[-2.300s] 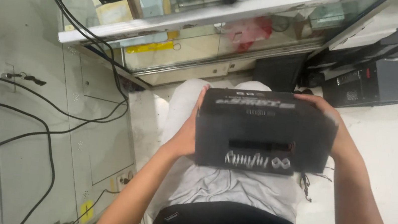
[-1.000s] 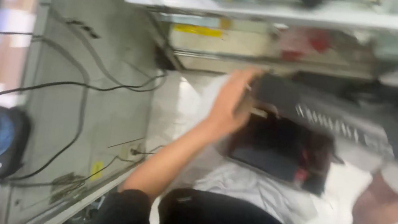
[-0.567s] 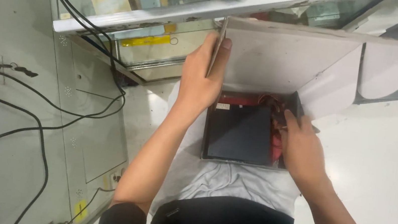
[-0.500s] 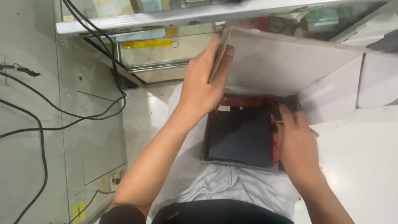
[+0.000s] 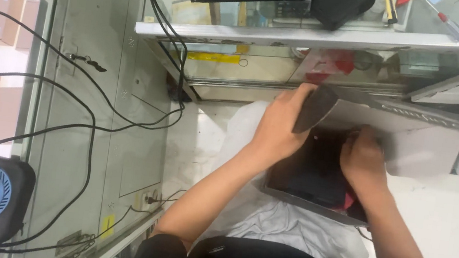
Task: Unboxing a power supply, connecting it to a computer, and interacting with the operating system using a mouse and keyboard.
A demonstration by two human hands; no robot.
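Two hands in the box (image 5: 316,180) on your lap
Left hand (image 5: 278,132) pinches the lid flap (image 5: 315,107) open, right hand (image 5: 363,160) curls inside; stiff, light card, so grip its edges

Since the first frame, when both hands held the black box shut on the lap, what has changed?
The black cardboard box is now open: the left hand has taken the lid flap by its edge and holds it up, and the right hand has gone inside onto the dark contents. The box stays on the lap; the glass counter and black cables are unchanged.
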